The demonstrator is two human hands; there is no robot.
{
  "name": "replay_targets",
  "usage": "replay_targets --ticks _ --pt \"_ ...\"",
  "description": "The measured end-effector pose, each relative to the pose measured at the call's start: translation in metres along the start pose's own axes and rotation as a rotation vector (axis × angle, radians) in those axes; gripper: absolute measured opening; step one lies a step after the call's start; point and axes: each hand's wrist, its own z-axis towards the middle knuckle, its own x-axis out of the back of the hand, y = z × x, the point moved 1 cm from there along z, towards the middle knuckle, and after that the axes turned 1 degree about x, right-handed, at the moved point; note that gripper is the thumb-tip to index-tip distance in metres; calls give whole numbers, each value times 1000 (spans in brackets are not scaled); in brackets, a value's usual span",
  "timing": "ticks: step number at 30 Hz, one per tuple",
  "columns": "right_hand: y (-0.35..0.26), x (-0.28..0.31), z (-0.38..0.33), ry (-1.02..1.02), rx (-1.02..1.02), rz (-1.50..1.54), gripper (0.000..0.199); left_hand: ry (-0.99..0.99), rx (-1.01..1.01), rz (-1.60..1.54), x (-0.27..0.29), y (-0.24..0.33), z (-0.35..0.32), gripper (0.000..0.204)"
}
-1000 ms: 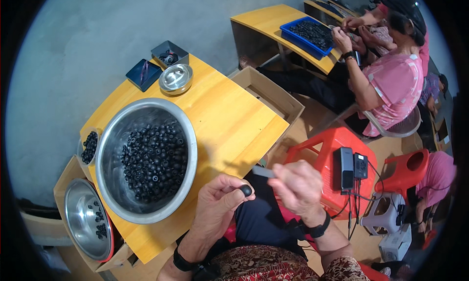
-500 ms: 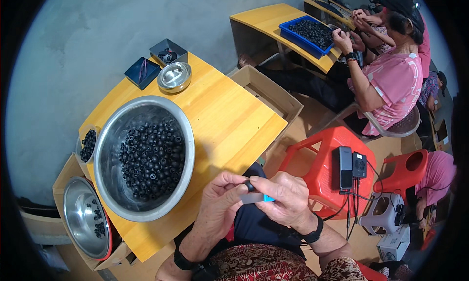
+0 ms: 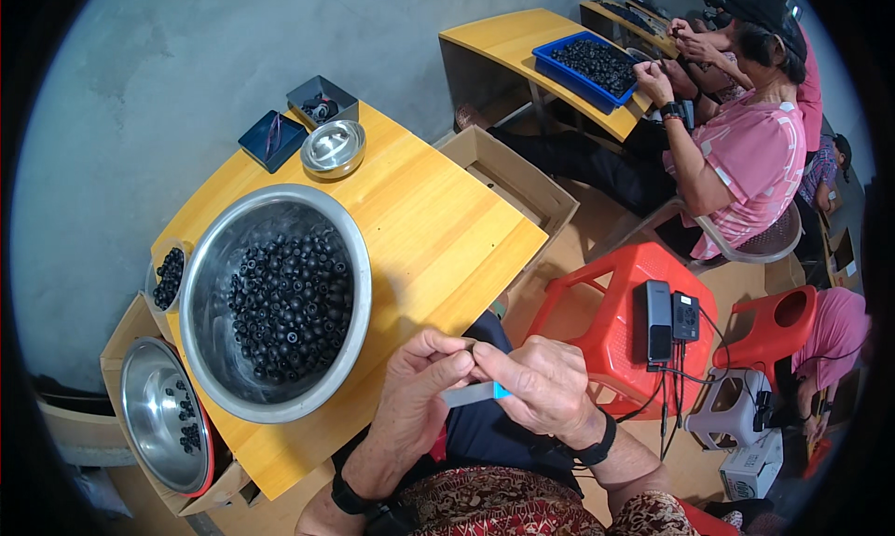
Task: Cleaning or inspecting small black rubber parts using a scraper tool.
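My left grip (image 3: 421, 377) is closed, thumb and finger pinching a small dark piece (image 3: 470, 345) that my fingertips mostly hide. My right grip (image 3: 541, 377) meets it from the other side, its fingertips at the same piece, and is closed on a flat grey strip (image 3: 471, 395) with a bright blue end. The strip runs just below the piece, from my right grip toward my left palm; I cannot tell whether it touches that palm. Both grips are over my lap, just off the near edge of the wooden worktop (image 3: 443, 233), and I wear a black band on each wrist.

To the left of my grips, on the worktop, is a large metal basin (image 3: 211, 298) holding a heap of small black round pieces (image 3: 294, 303). Past it, farther left, a small tub (image 3: 187, 254) holds more of them. Lower on that side, a second metal basin (image 3: 149, 410) with a few dark bits sits in a cardboard box (image 3: 116, 368).

Ahead and to the left of my grips, at the far end, are a lidded metal bowl (image 3: 334, 149), a dark tray (image 3: 254, 143) and a grey box (image 3: 317, 83). To the right of my grips, a red stool (image 3: 611, 331) bears two dark devices (image 3: 658, 317). Well beyond, a person in pink (image 3: 755, 154) sits by a blue tray (image 3: 557, 73) of black pieces.
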Motion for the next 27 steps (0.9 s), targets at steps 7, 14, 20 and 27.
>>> replay_targets --ticks 7,14,20,27 --pt "-3 -5 4 9 4 35 44 24 -6 14 1 2 -2 8" --pt "-9 -2 0 108 -117 1 23 151 -169 314 -12 44 -47 8" --pt "1 -2 -6 177 -293 30 23 738 -927 777 54 181 -148 10" --pt "-6 -14 -4 140 -281 78 23 1318 -901 992 271 266 -298 15"
